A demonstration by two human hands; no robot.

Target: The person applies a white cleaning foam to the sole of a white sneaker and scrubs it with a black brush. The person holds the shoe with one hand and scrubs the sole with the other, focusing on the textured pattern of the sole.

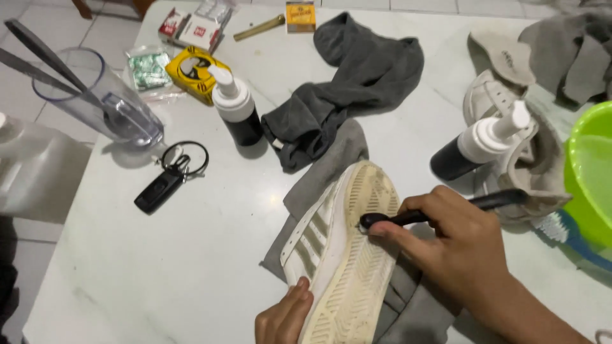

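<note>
On the white table [127, 267], a shoe [341, 248] is gripped by the left hand [284, 315] while a black brush [421, 213], clasped in the right hand [462, 245], is pressed to its sole.

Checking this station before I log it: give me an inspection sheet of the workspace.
Surface: white marble-look table, grey cloth under the work.
Job's things: white sneaker on its side, sole showing; black-handled brush touching the sole.
Clutter: two pump bottles, grey towel, key fob, clear jug, small packets, green basin, blue toothbrush.
Hands: left hand steadies the sneaker; right hand grips the brush.
Cables: nothing seen.
Surroundings: tiled floor.
</note>
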